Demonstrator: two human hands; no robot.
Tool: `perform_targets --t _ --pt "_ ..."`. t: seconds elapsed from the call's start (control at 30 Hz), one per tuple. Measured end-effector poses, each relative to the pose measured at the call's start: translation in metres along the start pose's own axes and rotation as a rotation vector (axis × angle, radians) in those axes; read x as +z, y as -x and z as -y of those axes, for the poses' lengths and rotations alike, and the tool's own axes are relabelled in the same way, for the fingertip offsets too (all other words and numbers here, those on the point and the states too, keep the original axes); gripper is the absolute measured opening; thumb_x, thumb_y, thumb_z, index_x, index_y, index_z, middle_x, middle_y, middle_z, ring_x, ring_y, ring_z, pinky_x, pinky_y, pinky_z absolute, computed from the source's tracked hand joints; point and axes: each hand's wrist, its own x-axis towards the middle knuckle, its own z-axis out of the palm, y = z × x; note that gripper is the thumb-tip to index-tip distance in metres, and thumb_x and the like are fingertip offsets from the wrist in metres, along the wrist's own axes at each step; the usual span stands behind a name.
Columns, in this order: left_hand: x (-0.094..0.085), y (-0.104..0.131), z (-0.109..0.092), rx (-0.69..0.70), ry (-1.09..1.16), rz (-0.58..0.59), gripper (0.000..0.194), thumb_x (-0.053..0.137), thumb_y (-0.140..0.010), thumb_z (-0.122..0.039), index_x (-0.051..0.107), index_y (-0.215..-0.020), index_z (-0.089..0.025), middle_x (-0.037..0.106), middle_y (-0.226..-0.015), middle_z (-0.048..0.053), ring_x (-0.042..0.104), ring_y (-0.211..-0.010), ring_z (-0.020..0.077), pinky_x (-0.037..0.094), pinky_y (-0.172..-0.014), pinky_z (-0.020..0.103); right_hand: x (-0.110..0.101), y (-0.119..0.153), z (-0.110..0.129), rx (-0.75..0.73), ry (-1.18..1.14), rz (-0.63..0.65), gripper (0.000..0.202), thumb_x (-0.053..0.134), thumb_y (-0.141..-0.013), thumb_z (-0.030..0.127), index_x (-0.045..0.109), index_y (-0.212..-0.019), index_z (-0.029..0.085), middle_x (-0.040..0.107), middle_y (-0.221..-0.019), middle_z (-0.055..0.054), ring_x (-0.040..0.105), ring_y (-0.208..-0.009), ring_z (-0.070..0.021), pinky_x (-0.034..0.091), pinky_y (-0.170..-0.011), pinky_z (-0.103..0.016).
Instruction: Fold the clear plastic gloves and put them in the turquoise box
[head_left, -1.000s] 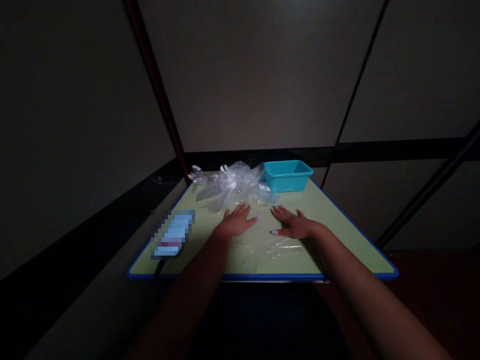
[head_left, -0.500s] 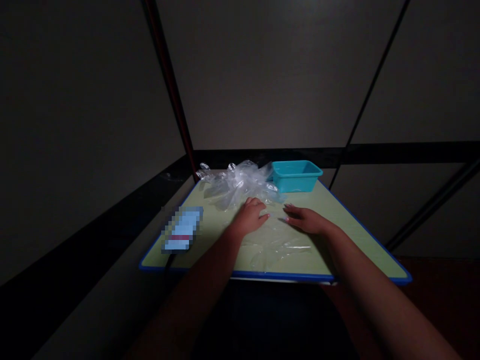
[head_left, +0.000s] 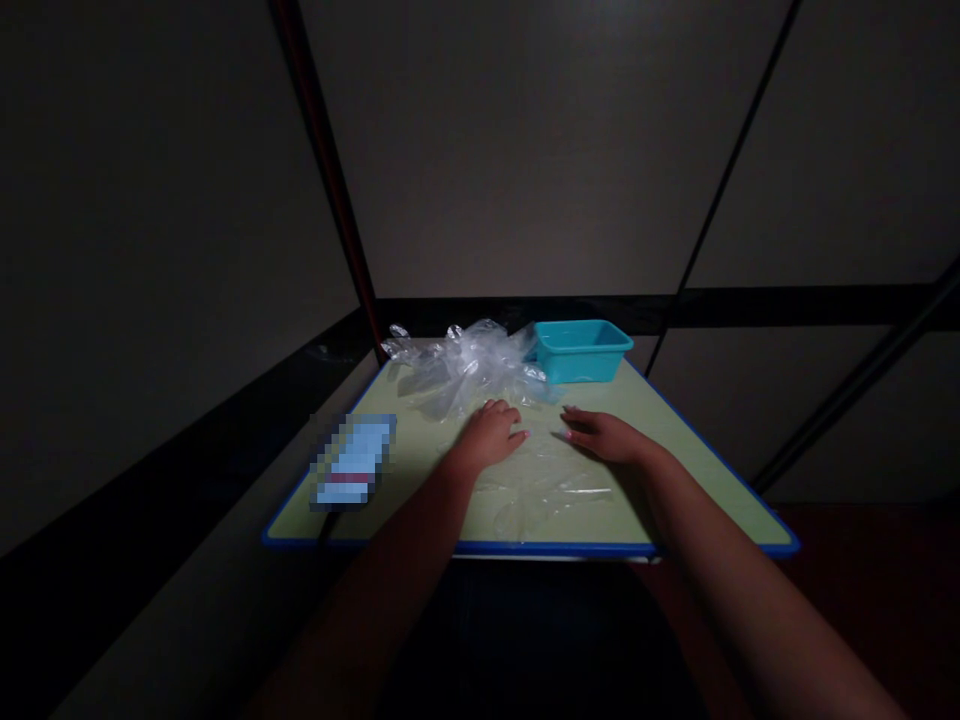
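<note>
A thin, clear disposable plastic glove (head_left: 536, 490) lies spread on the table in front of me; its outline is faint. My left hand (head_left: 491, 435) rests on its left side, palm down, fingers slightly curled and thumb apart. On the other side, my right hand (head_left: 604, 437) lies with fingers stretched towards the left and its thumb apart, at the glove's upper right. Neither hand grips anything that I can see. Just beyond my left fingertips is a loose pile of clear plastic gloves (head_left: 476, 365), crumpled and shiny.
A turquoise plastic basin (head_left: 581, 365) stands at the back right, beside the pile. A phone-like flat object (head_left: 356, 460), blurred by pixels, lies at the left. The pale table (head_left: 705, 500) has a blue edge and stands close to the walls.
The whole view has shifted a little, so everything sits slightly further left. My hands keep nearly the same place over the glove.
</note>
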Motion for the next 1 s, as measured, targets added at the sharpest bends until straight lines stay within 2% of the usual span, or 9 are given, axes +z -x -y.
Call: perform_targets --t 0.1,0.17,0.3,0.37,0.43,0.53,0.7,0.9,1.0 --pt "0.0 -0.001 0.001 -0.066 0.055 -0.08 0.025 0.059 -0.08 -0.035 0.06 -0.099 -0.019 0.059 -0.102 0.008 0.05 -0.103 0.0242 0.039 -0.092 0.036 -0.001 0.001 0.001 0.002 0.014 -0.007 0.072 0.046 -0.081 0.06 0.048 -0.132 0.009 0.037 -0.142 -0.012 0.035 -0.13 -0.0247 0.025 -0.11 -0.035" --pt "0.0 -0.004 0.002 -0.164 0.207 -0.173 0.022 0.06 -0.078 -0.031 0.059 -0.098 -0.019 0.059 -0.102 0.008 0.051 -0.103 0.0235 0.039 -0.093 0.037 -0.003 0.002 0.003 0.007 0.027 -0.006 0.07 0.045 -0.082 0.06 0.048 -0.132 0.01 0.038 -0.141 -0.011 0.035 -0.13 -0.0243 0.025 -0.109 -0.035" --pt "-0.002 -0.013 0.002 -0.381 0.672 -0.334 0.016 0.051 -0.085 -0.033 0.056 -0.088 -0.019 0.06 -0.095 0.006 0.058 -0.088 0.0187 0.044 -0.084 0.033 -0.005 0.004 0.006 -0.012 0.045 -0.003 0.069 0.042 -0.084 0.058 0.047 -0.132 0.009 0.039 -0.14 -0.012 0.036 -0.13 -0.0238 0.026 -0.109 -0.034" --pt "-0.006 -0.016 0.002 -0.46 0.921 -0.371 0.033 0.032 -0.092 -0.042 0.054 -0.089 -0.018 0.06 -0.089 0.006 0.06 -0.076 0.0156 0.047 -0.072 0.03 -0.004 0.004 0.005 -0.015 0.051 -0.012 0.069 0.042 -0.084 0.058 0.047 -0.132 0.009 0.039 -0.14 -0.012 0.036 -0.13 -0.0237 0.026 -0.109 -0.033" --pt "-0.013 -0.016 0.004 -0.559 1.29 -0.399 0.048 0.019 -0.093 -0.05 0.054 -0.087 -0.017 0.058 -0.081 0.005 0.059 -0.064 0.0128 0.046 -0.059 0.026 -0.003 0.003 0.004 -0.016 0.047 -0.023 0.069 0.043 -0.084 0.058 0.048 -0.131 0.008 0.039 -0.14 -0.013 0.036 -0.13 -0.0237 0.025 -0.109 -0.032" --pt "-0.023 -0.014 0.009 -0.682 1.817 -0.425 0.056 0.019 -0.09 -0.06 0.052 -0.073 -0.017 0.05 -0.062 0.0 0.048 -0.046 0.0096 0.036 -0.042 0.022 -0.002 0.001 0.002 -0.026 0.033 -0.023 0.069 0.045 -0.083 0.057 0.049 -0.131 0.008 0.038 -0.141 -0.013 0.035 -0.13 -0.0237 0.025 -0.109 -0.032" --pt "-0.029 -0.008 0.014 -0.622 2.184 -0.366 0.054 0.024 -0.088 -0.06 0.037 -0.054 -0.02 0.031 -0.045 -0.005 0.033 -0.036 0.0092 0.023 -0.035 0.021 -0.001 0.0 0.0 -0.031 0.001 -0.014 0.071 0.048 -0.082 0.057 0.048 -0.131 0.006 0.037 -0.141 -0.017 0.034 -0.131 -0.0263 0.023 -0.109 -0.036" --pt "-0.028 -0.006 0.015 -0.518 2.267 -0.356 0.054 0.03 -0.087 -0.06 0.027 -0.05 -0.021 0.027 -0.043 -0.005 0.03 -0.034 0.0094 0.021 -0.034 0.022 0.001 0.0 -0.001 -0.037 -0.049 -0.028 0.064 0.053 -0.08 0.054 0.053 -0.127 0.011 0.042 -0.138 -0.015 0.036 -0.129 -0.0279 0.025 -0.109 -0.039" --pt "-0.029 -0.004 0.016 -0.478 2.283 -0.322 0.054 0.033 -0.086 -0.06 0.025 -0.049 -0.021 0.025 -0.043 -0.006 0.03 -0.034 0.0092 0.021 -0.034 0.022 -0.001 0.0 0.001 -0.082 -0.051 -0.163 0.057 0.053 -0.082 0.048 0.053 -0.127 0.013 0.043 -0.139 -0.015 0.04 -0.127 -0.028 0.029 -0.107 -0.04"
